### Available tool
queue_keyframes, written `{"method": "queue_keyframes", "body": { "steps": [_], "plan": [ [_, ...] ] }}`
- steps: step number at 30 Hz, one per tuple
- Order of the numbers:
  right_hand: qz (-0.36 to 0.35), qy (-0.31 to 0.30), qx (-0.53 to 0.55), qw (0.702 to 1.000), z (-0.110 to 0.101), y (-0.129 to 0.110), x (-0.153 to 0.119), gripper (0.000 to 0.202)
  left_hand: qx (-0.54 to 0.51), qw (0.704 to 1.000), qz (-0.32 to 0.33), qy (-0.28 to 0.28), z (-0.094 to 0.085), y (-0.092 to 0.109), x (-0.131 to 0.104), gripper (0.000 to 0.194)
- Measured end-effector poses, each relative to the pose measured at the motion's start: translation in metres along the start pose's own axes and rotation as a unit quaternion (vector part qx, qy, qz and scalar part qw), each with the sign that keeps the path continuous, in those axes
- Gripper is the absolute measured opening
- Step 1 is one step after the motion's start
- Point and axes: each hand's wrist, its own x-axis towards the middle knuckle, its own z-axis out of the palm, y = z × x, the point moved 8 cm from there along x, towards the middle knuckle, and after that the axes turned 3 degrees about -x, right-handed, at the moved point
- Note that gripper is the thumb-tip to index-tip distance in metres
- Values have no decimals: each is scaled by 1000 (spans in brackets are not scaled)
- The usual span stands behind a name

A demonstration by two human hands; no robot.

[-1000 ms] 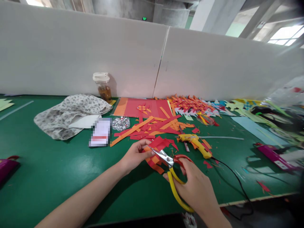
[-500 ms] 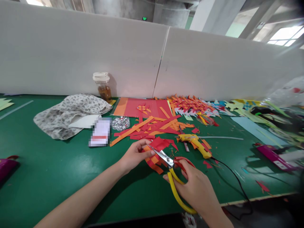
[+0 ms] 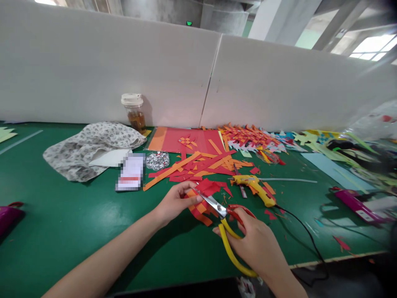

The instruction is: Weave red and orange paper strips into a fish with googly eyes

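Note:
Between thumb and fingers, my left hand pinches a woven red and orange paper piece. My right hand is closed round the scissors, which have one red and one yellow handle. The scissor blades point up and left, with their tips at the paper beside my left fingertips. Red and orange paper strips lie in a loose pile just beyond my hands. A yellow glue gun rests to the right of the scissors.
On the green table are a phone, a bag of googly eyes, patterned cloth and a lidded cup. Finished paper fish are heaped at the back. The glue gun's black cord runs down the right side.
Both hands and the scissors stay almost in the same place; the paper piece has barely shifted.

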Motion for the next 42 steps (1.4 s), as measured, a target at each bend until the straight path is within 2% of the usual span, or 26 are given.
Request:
{"method": "queue_keyframes", "body": {
  "steps": [21, 28, 42],
  "plan": [
    [-30, 50, -46, 997, -3, 1, 2, 32, 11, 1000, -13, 5, 0, -1, 0, 28],
    [-23, 50, -41, 998, 2, 5, -1, 29, 32, 999, -18, 27, -6, -5, 0, 26],
    [-7, 32, -38, 999, 3, 1, 0, 28, 27, 999, -6, 32, -1, 0, -1, 30]
  ]
}}
